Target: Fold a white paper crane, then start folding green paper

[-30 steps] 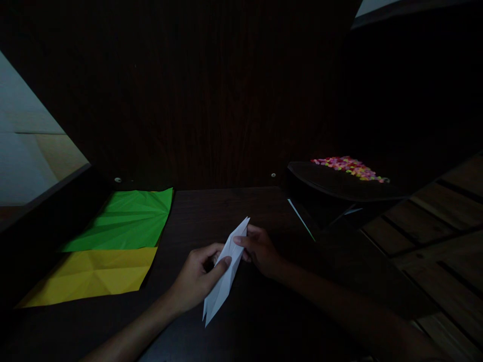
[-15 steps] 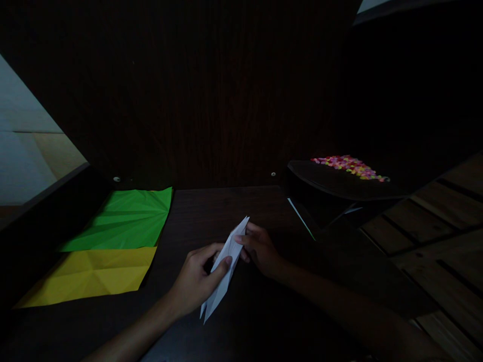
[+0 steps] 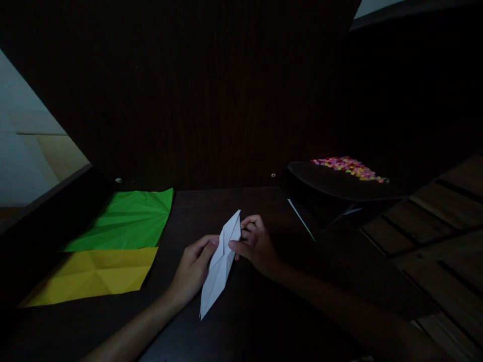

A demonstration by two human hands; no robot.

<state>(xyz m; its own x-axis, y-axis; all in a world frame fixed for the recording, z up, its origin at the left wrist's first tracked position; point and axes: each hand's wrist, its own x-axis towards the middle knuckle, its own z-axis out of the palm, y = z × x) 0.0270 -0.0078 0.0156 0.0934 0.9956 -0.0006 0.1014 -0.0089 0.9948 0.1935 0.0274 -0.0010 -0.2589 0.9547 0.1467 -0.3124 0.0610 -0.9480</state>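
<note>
Both hands — left hand [image 3: 192, 266], right hand [image 3: 256, 245] — pinch the folded white paper [image 3: 221, 264], steadying its creases; green sheet [image 3: 128, 218] at ten o'clock.

Both hands meet mid-frame: left hand [image 3: 194, 266] and right hand [image 3: 256, 245], fingers seemingly pinched, forearms angled inward.

Bare dark table [image 3: 241, 332] in front, below the folded white paper [image 3: 221, 264], open to pass; green sheet [image 3: 126, 221] and yellow sheet [image 3: 92, 274] lying flat far left; dark tray [image 3: 332, 188] with colourful bits [image 3: 349, 167] blocking the right; dark wall [image 3: 211, 100] closing the back.
</note>
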